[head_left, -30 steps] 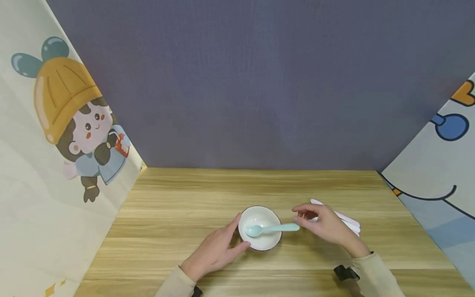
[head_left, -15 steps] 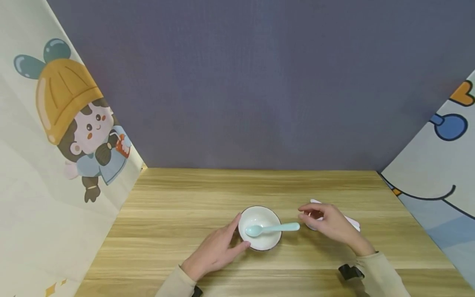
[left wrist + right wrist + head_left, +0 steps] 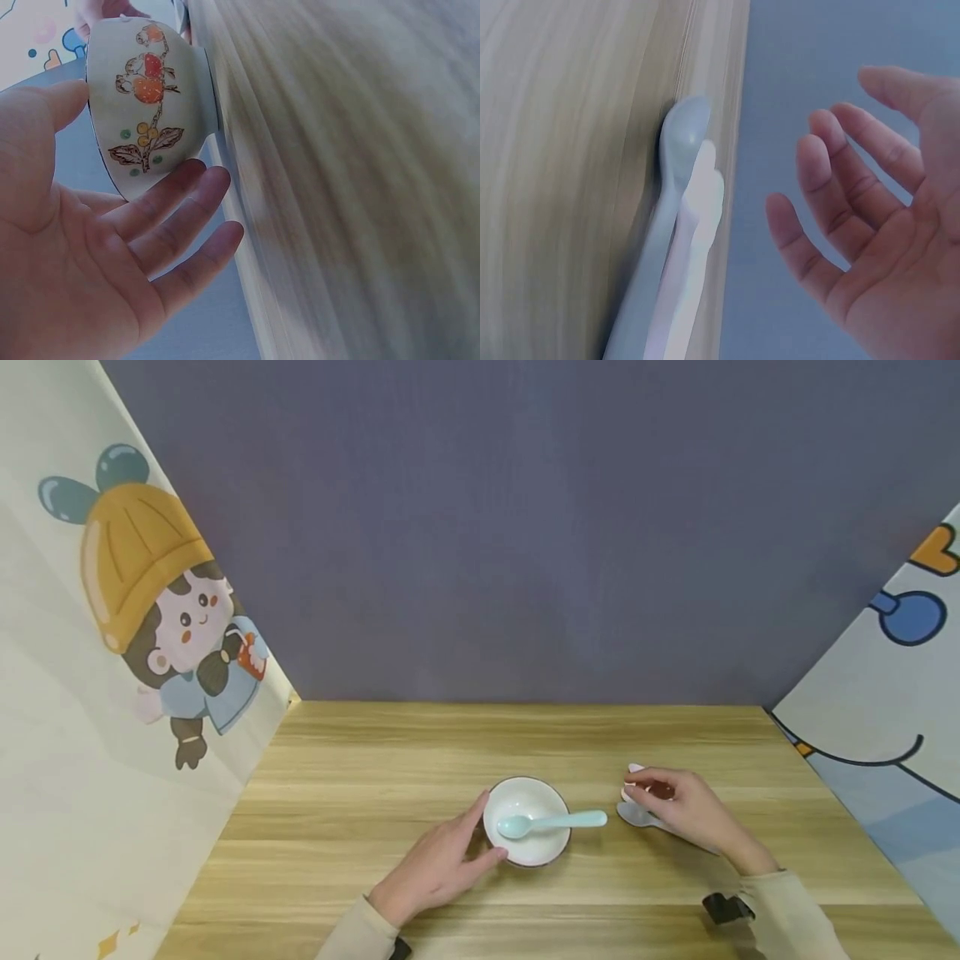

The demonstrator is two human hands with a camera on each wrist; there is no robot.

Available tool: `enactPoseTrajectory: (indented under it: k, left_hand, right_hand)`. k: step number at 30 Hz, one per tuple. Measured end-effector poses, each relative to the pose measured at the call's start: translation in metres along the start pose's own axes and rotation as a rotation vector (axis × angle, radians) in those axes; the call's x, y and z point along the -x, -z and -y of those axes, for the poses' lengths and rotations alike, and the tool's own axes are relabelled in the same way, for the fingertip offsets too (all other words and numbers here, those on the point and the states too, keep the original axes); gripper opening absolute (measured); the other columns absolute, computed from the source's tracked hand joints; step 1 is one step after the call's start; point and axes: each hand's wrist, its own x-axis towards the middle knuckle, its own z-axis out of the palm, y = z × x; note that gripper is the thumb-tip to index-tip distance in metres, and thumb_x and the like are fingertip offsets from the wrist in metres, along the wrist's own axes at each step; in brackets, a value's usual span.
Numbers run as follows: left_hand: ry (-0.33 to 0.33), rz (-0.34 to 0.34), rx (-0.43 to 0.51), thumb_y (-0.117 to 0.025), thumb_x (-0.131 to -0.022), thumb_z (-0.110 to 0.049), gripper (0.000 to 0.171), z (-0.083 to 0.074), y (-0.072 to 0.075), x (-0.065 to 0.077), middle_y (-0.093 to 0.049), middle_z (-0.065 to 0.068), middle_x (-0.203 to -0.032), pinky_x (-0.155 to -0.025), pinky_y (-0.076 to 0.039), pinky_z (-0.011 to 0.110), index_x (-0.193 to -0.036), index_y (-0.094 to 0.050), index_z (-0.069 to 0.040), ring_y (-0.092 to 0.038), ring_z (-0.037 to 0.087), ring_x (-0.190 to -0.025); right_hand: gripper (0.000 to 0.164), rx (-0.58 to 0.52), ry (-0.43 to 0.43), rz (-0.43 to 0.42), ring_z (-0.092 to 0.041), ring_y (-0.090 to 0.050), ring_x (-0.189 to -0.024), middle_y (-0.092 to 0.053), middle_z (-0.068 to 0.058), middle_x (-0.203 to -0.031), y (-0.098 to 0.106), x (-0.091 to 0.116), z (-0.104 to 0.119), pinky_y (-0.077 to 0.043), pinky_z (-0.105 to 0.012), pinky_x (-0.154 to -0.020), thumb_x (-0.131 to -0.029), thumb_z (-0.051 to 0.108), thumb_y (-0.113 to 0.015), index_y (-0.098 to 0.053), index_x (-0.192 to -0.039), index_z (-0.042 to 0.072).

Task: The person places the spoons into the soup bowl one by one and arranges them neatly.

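Note:
A white bowl [image 3: 527, 852] with a dark rim stands on the table; its painted fruit pattern shows in the left wrist view. My left hand [image 3: 438, 864] holds it from the left, thumb and fingers spread along its side. Inside lies a light-teal spoon [image 3: 551, 822], its handle sticking out over the right rim. My right hand [image 3: 693, 806] hovers over several spoons and holds nothing, its fingers loosely bent. In the right wrist view a grey spoon [image 3: 682, 142] lies nearest, with white and pinkish ones [image 3: 705, 195] beyond it. In the head view the hand partly covers them.
The wooden table [image 3: 420, 752] ends at a grey-blue panel [image 3: 525, 568] behind. Printed cloth walls flank it, with a cartoon child [image 3: 172, 610] on the left one. A black strap [image 3: 727, 908] hangs at the right wrist.
My right hand has moved right, away from the teal spoon's handle and over the other spoons, uncovering the grey spoon's bowl. The left hand, the bowl and the teal spoon stay put.

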Motion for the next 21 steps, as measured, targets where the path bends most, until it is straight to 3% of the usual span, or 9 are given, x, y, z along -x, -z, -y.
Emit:
enactPoseTrajectory:
  k: [10, 21]
  left_hand:
    - [-0.006, 0.000, -0.011, -0.056, -0.106, -0.059, 0.086, 0.000, -0.003, 0.003, -0.059, 0.012, -0.156, -0.110, -0.055, 0.051, -0.168, -0.029, -0.005, -0.064, 0.032, -0.135]
    - [0.015, 0.006, -0.024, -0.055, -0.106, -0.061, 0.088, -0.001, -0.003, 0.001, -0.055, 0.013, -0.159, -0.112, -0.054, 0.051, -0.168, -0.029, -0.004, -0.062, 0.033, -0.138]
  right_hand:
    - [0.031, 0.004, -0.077, 0.002, 0.003, -0.066, -0.089, -0.080, -0.005, -0.113, 0.012, 0.005, -0.013, -0.056, -0.023, -0.073, -0.104, 0.032, -0.072, -0.079, -0.123, 0.009]
    - [0.028, 0.064, -0.078, -0.034, 0.005, -0.064, -0.088, -0.080, -0.007, -0.115, 0.022, 0.006, -0.030, -0.054, -0.023, -0.070, -0.105, 0.031, -0.070, -0.079, -0.124, 0.012]
